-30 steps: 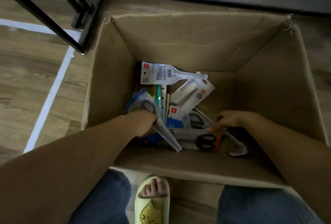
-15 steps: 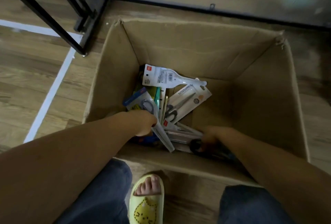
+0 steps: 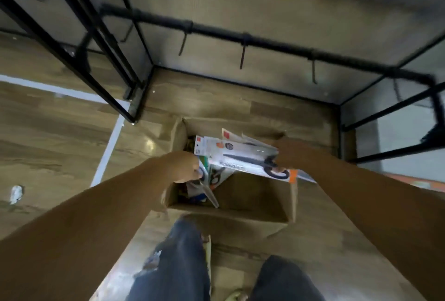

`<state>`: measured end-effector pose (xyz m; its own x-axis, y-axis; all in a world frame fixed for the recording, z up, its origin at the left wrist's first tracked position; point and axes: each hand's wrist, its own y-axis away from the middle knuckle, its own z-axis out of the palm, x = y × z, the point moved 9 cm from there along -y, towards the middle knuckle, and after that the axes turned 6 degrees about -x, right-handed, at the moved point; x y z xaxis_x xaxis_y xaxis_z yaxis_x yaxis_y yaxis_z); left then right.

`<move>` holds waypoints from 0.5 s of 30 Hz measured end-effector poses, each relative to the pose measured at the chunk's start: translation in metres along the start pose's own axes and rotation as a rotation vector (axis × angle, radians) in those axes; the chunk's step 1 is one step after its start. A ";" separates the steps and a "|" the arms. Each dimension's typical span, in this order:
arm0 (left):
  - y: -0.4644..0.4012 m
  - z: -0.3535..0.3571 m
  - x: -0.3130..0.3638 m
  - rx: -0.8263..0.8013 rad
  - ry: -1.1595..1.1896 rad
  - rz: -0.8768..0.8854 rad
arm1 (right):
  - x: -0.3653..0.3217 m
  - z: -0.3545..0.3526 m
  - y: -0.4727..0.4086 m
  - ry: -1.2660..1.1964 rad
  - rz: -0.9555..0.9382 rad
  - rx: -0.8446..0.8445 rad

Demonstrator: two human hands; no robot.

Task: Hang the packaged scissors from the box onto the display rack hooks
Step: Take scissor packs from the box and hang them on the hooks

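My right hand [image 3: 292, 156] grips a stack of packaged scissors [image 3: 243, 158] by the handle end; the top pack shows black-handled scissors on a white and orange card, held level above the open cardboard box [image 3: 255, 209]. My left hand [image 3: 186, 167] is closed on another scissors pack [image 3: 207, 187] that slants down into the box's left side. More packs lie dim in the box bottom. The black display rack bar [image 3: 265, 42] runs across above, with several bare hooks [image 3: 242, 54] pointing toward me.
The rack's black frame legs [image 3: 115, 98] stand at the left, and more black bars [image 3: 395, 129] at the right. The wooden floor carries a white tape line [image 3: 106, 153]. My jeans-clad legs [image 3: 178, 264] are just before the box.
Both hands have lifted packs up out of the box. My head has risen and tilted up, so the rack bar and hooks now show and the box looks smaller.
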<state>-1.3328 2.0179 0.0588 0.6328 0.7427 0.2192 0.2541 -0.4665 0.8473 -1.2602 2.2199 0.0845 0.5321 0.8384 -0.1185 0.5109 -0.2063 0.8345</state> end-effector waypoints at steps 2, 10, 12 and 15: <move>0.062 -0.047 0.008 0.061 0.261 0.013 | -0.014 -0.052 0.073 -0.216 -0.019 0.001; 0.328 -0.242 0.108 -0.066 1.116 0.719 | -0.075 -0.237 0.351 -0.664 -0.376 0.271; 0.378 -0.294 0.113 0.320 0.956 0.707 | -0.077 -0.267 0.390 -0.727 -0.445 0.352; 0.429 -0.342 0.134 0.494 1.073 0.753 | -0.085 -0.305 0.437 -0.824 -0.565 0.434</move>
<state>-1.3891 2.0820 0.6172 -0.0731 0.1374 0.9878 0.4776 -0.8647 0.1557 -1.2880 2.2129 0.6232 0.3523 0.3058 -0.8845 0.9326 -0.1938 0.3045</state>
